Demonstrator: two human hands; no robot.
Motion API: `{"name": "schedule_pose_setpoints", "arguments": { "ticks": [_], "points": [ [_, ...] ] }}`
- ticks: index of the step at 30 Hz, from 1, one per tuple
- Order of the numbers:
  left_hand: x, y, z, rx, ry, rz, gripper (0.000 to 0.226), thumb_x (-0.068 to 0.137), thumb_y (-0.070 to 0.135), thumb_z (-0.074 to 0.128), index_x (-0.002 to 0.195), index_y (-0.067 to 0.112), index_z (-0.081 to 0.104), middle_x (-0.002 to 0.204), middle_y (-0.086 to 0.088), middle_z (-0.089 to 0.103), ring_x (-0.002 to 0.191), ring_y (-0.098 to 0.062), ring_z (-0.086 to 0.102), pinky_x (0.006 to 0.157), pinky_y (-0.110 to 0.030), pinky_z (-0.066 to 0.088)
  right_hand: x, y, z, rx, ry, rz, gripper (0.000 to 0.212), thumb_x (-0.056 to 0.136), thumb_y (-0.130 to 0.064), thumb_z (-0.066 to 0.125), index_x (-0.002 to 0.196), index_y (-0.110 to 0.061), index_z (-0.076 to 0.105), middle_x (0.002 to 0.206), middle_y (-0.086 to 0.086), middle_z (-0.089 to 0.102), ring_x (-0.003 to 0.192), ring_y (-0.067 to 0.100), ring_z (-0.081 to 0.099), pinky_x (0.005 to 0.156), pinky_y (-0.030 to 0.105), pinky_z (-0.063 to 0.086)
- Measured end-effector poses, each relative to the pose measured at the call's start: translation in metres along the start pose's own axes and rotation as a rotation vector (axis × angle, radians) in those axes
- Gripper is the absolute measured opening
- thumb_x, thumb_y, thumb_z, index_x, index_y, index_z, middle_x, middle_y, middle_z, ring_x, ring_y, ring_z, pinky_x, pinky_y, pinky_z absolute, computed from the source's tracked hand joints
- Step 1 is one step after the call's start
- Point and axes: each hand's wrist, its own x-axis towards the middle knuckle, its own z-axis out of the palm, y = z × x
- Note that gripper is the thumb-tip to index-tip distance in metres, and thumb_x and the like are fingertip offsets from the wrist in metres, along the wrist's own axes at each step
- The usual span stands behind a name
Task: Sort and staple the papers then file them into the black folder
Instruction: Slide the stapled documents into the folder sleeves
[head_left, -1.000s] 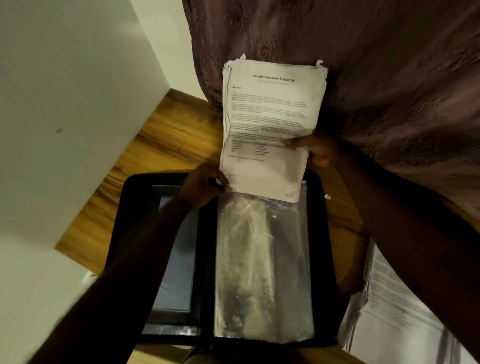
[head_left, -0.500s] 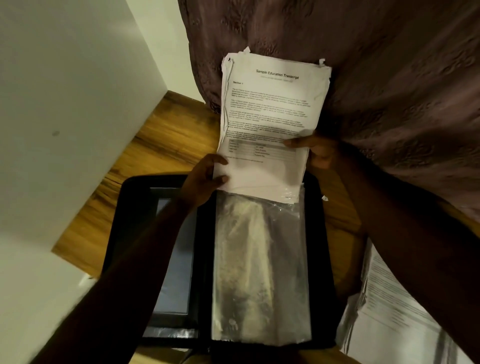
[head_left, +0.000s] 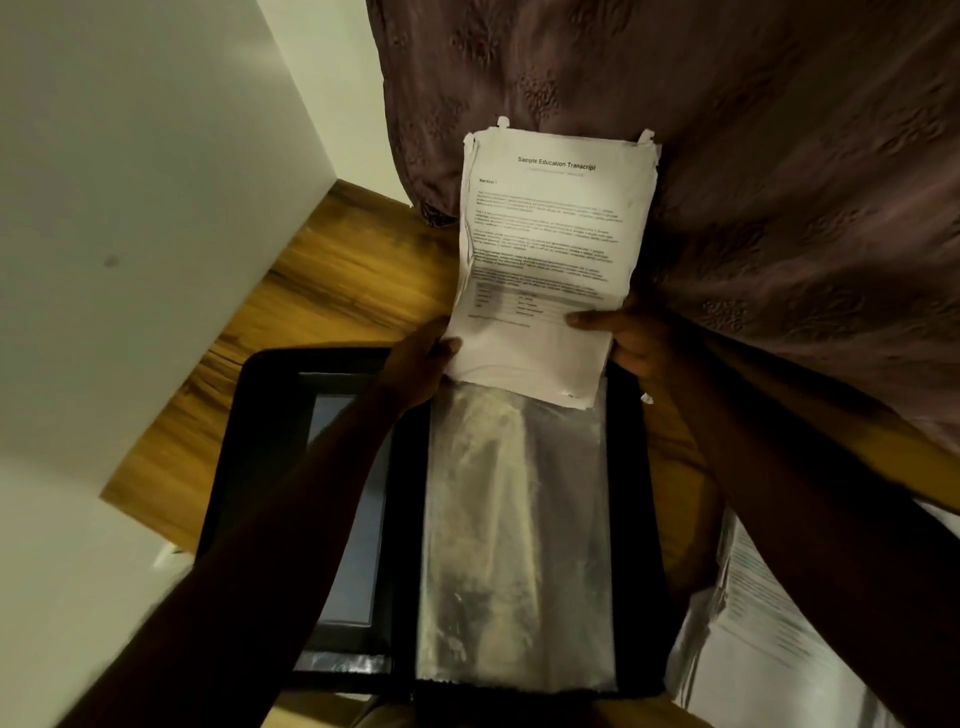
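A black folder (head_left: 249, 467) lies open on the wooden table, a clear plastic sleeve (head_left: 514, 545) spread over its right half. Above the sleeve's top edge I hold a thin stack of printed papers (head_left: 556, 244) headed "Sample Education Transcript". My left hand (head_left: 421, 364) grips the stack's lower left corner. My right hand (head_left: 628, 338) pinches its lower right side, thumb on top. The stack's bottom edge overlaps the sleeve's mouth; whether it is inside the sleeve is unclear.
A brown patterned curtain (head_left: 753, 156) hangs behind the papers. A white wall (head_left: 130, 208) rises at the left. More printed sheets (head_left: 769, 639) lie at the lower right beside the folder. Bare wooden tabletop (head_left: 322, 291) shows left of the papers.
My left hand shifted along the stack's lower left corner and now grips its edge. The papers stay at the sleeve's mouth, barely moved.
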Motion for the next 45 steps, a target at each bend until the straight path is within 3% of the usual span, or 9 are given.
{"name": "schedule_pose_setpoints", "arguments": {
  "ticks": [3,10,19,25,29,33,40,43,45],
  "points": [
    [0.000,0.008,-0.001,0.079,-0.062,0.040,0.046,0.106,0.032,0.048,0.149,0.015,0.043,0.138,-0.012,0.059,0.121,-0.032,0.059,0.093,-0.037,0.052,0.000,-0.002,0.000,-0.015,0.066,-0.035,0.094,0.049,-0.024,0.099,0.133,-0.007,0.059,0.132,0.016,0.064,0.122,0.033,0.061,0.097,0.047,0.055],
    [0.002,0.010,-0.008,0.271,-0.072,-0.055,0.059,0.095,0.015,0.060,0.148,0.008,0.034,0.144,-0.015,0.052,0.129,-0.034,0.052,0.089,-0.027,0.039,0.000,-0.002,0.007,-0.078,0.013,-0.053,0.089,0.050,-0.028,0.098,0.130,-0.010,0.061,0.133,0.015,0.064,0.124,0.032,0.061,0.100,0.050,0.053],
    [0.000,0.020,-0.015,0.766,-0.124,-0.026,0.059,0.095,0.030,0.054,0.148,0.015,0.034,0.150,-0.018,0.040,0.133,-0.040,0.043,0.107,-0.048,0.039,0.000,-0.004,0.006,-0.148,-0.049,-0.052,0.055,0.081,0.017,0.065,0.129,-0.010,0.059,0.123,0.003,0.071,0.120,0.025,0.063,0.094,0.040,0.055],
    [0.010,0.033,-0.027,0.549,-0.227,-0.067,0.046,0.100,0.030,0.057,0.143,0.014,0.051,0.141,-0.011,0.058,0.121,-0.033,0.059,0.093,-0.036,0.049,0.003,-0.005,0.000,-0.129,-0.046,-0.015,0.065,0.079,0.011,0.071,0.139,-0.001,0.052,0.135,0.017,0.062,0.125,0.032,0.059,0.101,0.050,0.052],
    [0.015,0.024,-0.032,0.226,-0.174,-0.245,0.038,0.103,0.038,0.051,0.130,0.011,0.059,0.106,-0.009,0.069,0.091,-0.033,0.069,0.065,-0.038,0.054,0.005,-0.009,0.001,-0.090,-0.067,0.035,0.077,0.070,0.001,0.078,0.142,-0.001,0.050,0.140,0.019,0.058,0.128,0.034,0.057,0.102,0.051,0.051],
    [0.016,0.019,-0.036,0.257,-0.172,-0.204,0.028,0.100,0.034,0.057,0.122,0.017,0.065,0.102,-0.007,0.071,0.080,-0.027,0.068,0.062,-0.036,0.056,0.007,-0.011,0.004,-0.090,-0.084,0.073,0.093,0.056,-0.016,0.093,0.139,-0.003,0.053,0.137,0.018,0.060,0.125,0.033,0.059,0.096,0.047,0.055],
    [0.014,0.018,-0.036,0.355,-0.156,-0.168,0.055,0.084,0.064,0.068,0.111,0.016,0.064,0.096,-0.002,0.072,0.072,-0.022,0.069,0.061,-0.034,0.057,0.010,-0.012,0.006,-0.100,-0.103,0.070,0.077,0.069,-0.004,0.083,0.140,-0.003,0.052,0.137,0.018,0.060,0.124,0.032,0.060,0.096,0.046,0.055],
    [0.016,0.019,-0.029,0.402,-0.138,-0.154,0.046,0.087,0.042,0.074,0.121,0.013,0.061,0.098,0.002,0.067,0.066,-0.013,0.064,0.052,-0.021,0.052,0.011,-0.012,0.005,-0.109,-0.102,0.067,0.058,0.084,0.016,0.061,0.138,-0.003,0.052,0.128,0.012,0.065,0.118,0.026,0.064,0.090,0.040,0.058],
    [0.017,0.023,-0.029,0.428,-0.164,-0.161,0.038,0.090,0.027,0.069,0.124,0.013,0.060,0.097,-0.002,0.067,0.069,-0.021,0.067,0.057,-0.030,0.058,0.011,-0.012,0.003,-0.086,-0.111,0.080,0.054,0.086,0.018,0.058,0.135,-0.006,0.055,0.124,0.008,0.068,0.115,0.024,0.066,0.087,0.037,0.059]
  ]
}}
